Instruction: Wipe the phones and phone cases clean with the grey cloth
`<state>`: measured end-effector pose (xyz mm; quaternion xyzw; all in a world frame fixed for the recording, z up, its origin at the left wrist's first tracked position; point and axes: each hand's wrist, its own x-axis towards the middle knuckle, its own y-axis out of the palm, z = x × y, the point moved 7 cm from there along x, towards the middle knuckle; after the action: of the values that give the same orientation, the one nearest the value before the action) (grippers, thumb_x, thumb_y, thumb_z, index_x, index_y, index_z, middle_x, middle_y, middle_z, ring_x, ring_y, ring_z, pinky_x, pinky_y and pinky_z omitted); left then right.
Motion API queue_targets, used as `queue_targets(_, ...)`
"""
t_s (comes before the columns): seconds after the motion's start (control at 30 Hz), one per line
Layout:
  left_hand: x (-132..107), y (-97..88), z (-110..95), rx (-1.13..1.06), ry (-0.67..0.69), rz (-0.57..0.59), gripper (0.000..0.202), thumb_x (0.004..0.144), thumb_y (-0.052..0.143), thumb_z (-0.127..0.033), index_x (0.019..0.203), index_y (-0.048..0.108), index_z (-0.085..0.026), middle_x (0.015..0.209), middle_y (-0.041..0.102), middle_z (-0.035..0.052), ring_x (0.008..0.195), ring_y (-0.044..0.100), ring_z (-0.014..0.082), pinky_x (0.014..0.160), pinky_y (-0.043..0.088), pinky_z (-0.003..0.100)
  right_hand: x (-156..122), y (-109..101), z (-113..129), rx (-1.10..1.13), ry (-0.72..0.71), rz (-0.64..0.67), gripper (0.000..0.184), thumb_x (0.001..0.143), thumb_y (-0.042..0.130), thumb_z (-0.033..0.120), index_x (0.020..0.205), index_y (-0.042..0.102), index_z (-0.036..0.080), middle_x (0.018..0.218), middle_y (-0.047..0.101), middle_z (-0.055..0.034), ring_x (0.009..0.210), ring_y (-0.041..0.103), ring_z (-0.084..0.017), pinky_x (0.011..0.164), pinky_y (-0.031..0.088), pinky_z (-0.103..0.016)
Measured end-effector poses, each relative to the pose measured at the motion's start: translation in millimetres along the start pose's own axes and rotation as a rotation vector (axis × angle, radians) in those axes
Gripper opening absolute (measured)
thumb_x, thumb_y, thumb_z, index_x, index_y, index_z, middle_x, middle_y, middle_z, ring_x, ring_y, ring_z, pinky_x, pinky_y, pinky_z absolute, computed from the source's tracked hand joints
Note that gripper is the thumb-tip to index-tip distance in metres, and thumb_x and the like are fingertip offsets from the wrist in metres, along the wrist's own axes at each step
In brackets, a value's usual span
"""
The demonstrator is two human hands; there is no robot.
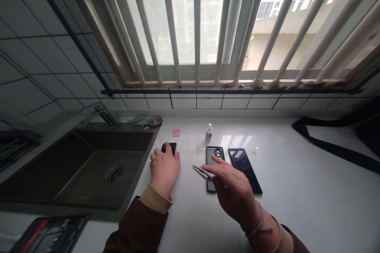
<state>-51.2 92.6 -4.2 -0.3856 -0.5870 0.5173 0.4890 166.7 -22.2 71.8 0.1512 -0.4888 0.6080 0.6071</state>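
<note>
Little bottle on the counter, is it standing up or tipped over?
It's upright: the bottle stands with its white top uppermost and its base on the counter.

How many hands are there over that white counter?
2: the left hand is on a dark object near the sink; the right hand holds a pale folded cloth above the phone case.

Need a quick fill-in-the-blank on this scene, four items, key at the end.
1. The square sticky note is ____ in colour.
2. The small bottle has a ____ cap.
3. The thin pale item is held in the person's ____ hand.
4. The dark-faced device is touched by the person's ____ hand.

Missing words: pink; white; right; left
</note>
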Motion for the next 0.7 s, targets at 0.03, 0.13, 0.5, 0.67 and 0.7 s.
queue_targets(0.03, -0.1, 0.0, -0.5, 0.001, 0.0, -0.005, 0.061, 0.104, 0.056, -0.047, 0.156, 0.055, -0.016, 0.118, 0.058, 0.0253, 0.108, 0.063, 0.043, 0.081, 0.055, 0.046, 0.0, 0.0, 0.0, -0.005, 0.001, 0.0, 0.043, 0.098, 0.053, -0.002, 0.134, 0.066, 0.02, 0.116, 0.082, -0.0073, 0.115, 0.079, -0.022, 0.118, 0.057, -0.049)
queue_targets(0.13, -0.3, 0.0, -1.9, 0.01, 0.005, -0.016, 0.061, 0.104, 0.057, -0.047, 0.156, 0.055, -0.015, 0.117, 0.058, 0.0252, 0.109, 0.062, 0.0428, 0.081, 0.056, 0.045, 1.1, 0.4, -0.4, -0.016, 0.005, -0.004, 0.043, 0.099, 0.053, -0.001, 0.133, 0.067, 0.02, 0.114, 0.083, -0.007, 0.116, 0.079, -0.023, 0.117, 0.058, -0.048)
queue_targets(0.5, -10.1, -4.1, -11.0, 0.028, 0.066, 0.018, 0.059, 0.103, 0.06, -0.044, 0.155, 0.056, -0.016, 0.115, 0.059, 0.0225, 0.104, 0.063, 0.0385, 0.081, 0.055, 0.041, 4.8, -2.0, -5.6, -0.104, 0.061, -0.067, 0.035, 0.102, 0.055, 0.004, 0.13, 0.07, 0.02, 0.117, 0.083, -0.0078, 0.114, 0.08, -0.023, 0.11, 0.063, -0.039)
queue_targets(0.67, -13.8, -5.8, -14.5, 0.029, 0.061, 0.041, 0.06, 0.103, 0.059, -0.045, 0.156, 0.055, -0.016, 0.116, 0.059, 0.0226, 0.105, 0.063, 0.0385, 0.081, 0.054, 0.04, -0.6, 0.0, -14.0, -0.138, 0.111, -0.071, 0.035, 0.104, 0.056, 0.006, 0.132, 0.069, 0.02, 0.121, 0.082, -0.0077, 0.12, 0.077, -0.023, 0.109, 0.062, -0.037)
queue_targets(0.7, -13.7, -6.1, -14.7, 0.028, 0.057, 0.05, 0.061, 0.103, 0.059, -0.045, 0.156, 0.055, -0.016, 0.116, 0.06, 0.0227, 0.105, 0.063, 0.0385, 0.081, 0.054, 0.04, -1.2, 0.4, -16.3, -0.142, 0.133, -0.07, 0.034, 0.104, 0.056, 0.007, 0.132, 0.07, 0.021, 0.121, 0.082, -0.0076, 0.117, 0.078, -0.023, 0.106, 0.063, -0.036)
